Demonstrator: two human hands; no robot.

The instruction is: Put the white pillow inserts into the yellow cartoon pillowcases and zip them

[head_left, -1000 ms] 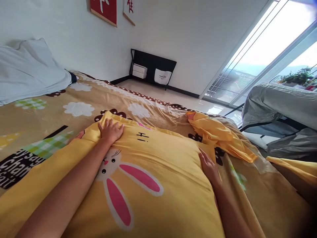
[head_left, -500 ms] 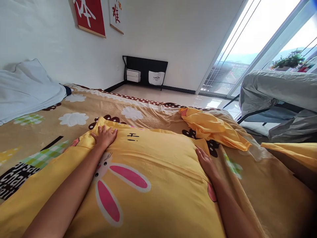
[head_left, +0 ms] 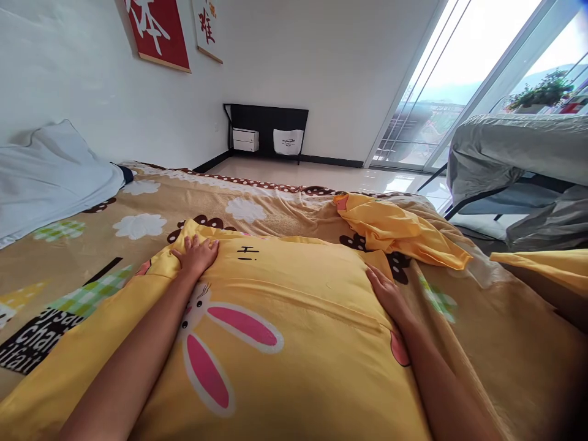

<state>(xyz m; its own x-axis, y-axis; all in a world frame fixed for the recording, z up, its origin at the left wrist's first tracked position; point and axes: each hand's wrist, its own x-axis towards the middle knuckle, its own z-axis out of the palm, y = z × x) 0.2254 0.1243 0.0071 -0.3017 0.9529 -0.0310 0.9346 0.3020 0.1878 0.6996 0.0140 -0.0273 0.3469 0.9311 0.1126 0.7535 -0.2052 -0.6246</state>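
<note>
A plump yellow pillow (head_left: 294, 306) with a white rabbit and pink ears printed on it lies on the bed in front of me. My left hand (head_left: 196, 255) rests flat on its far left corner, fingers spread. My right hand (head_left: 388, 295) lies flat against the pillow's right edge, palm pressed to the side. Neither hand grips the cloth. Beyond the pillow a crumpled yellow pillowcase (head_left: 399, 229) lies on the tan patterned bedsheet (head_left: 151, 208).
A white pillow (head_left: 50, 177) sits at the bed's far left by the wall. A grey-covered piece of furniture (head_left: 514, 159) stands at the right by the glass doors. A black shelf (head_left: 266, 131) with white boxes stands against the far wall.
The view has shifted slightly, with the wall art higher left. Both hands stay flat on the pillow in nearly the same places.
</note>
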